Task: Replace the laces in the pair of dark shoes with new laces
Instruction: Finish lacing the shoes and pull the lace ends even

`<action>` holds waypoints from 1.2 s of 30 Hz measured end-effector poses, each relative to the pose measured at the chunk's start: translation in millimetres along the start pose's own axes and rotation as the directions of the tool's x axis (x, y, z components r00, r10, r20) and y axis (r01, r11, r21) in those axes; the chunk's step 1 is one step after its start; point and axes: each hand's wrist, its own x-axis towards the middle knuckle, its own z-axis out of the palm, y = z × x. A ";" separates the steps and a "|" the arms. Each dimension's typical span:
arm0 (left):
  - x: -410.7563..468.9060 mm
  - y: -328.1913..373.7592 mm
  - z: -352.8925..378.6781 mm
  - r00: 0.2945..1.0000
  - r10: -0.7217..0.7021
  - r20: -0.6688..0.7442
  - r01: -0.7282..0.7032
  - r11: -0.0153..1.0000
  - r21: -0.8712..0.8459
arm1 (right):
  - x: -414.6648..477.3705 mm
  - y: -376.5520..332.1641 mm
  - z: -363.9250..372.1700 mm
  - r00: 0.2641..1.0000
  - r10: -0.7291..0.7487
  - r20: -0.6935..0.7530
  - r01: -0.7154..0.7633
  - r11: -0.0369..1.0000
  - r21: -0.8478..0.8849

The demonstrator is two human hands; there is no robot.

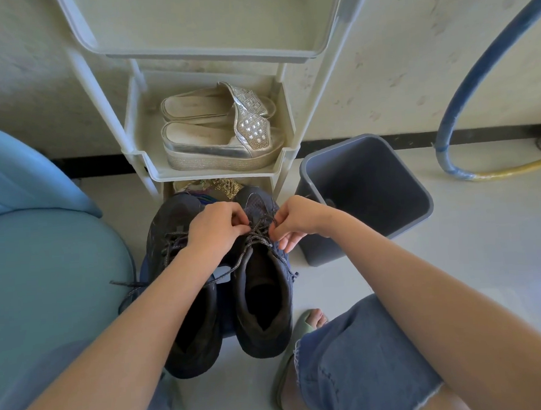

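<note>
Two dark shoes stand side by side on the floor between my legs, toes pointing away. The right shoe (pixel 263 287) has a speckled grey lace (pixel 258 235) across its upper eyelets. My left hand (pixel 216 225) and my right hand (pixel 295 220) both pinch that lace near the top of the tongue, fingers curled. The left shoe (pixel 180 311) lies partly under my left forearm; its lace (pixel 170 242) is still threaded, with a loose end (pixel 127 285) trailing out to the left.
A white plastic rack (pixel 153 167) stands just beyond the shoes, holding silver platform sandals (pixel 223 134). A grey bin (pixel 363 196) sits to the right. A blue padded seat (pixel 44 250) is on the left. A blue-and-yellow hose (pixel 470 173) curves at far right.
</note>
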 end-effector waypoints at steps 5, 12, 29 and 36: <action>7.4 -1.7 5.6 0.997 0.042 0.070 -0.047 0.996 0.073 | -0.1 0.4 1.3 1.000 -0.018 0.015 0.018 1.000 -0.003; -0.2 2.5 12.0 0.969 0.245 -0.027 -0.219 0.906 0.361 | -1.8 2.6 0.0 0.999 -0.052 0.017 0.052 0.998 -0.019; -0.3 -4.4 5.7 0.994 0.113 -0.010 -0.109 0.974 0.198 | 0.9 6.8 1.0 0.996 -0.079 -0.046 0.076 0.995 -0.069; -2.0 -2.3 1.4 0.999 -0.023 0.043 0.018 0.994 0.108 | 1.4 5.4 -0.8 0.993 -0.112 0.024 0.112 0.994 0.000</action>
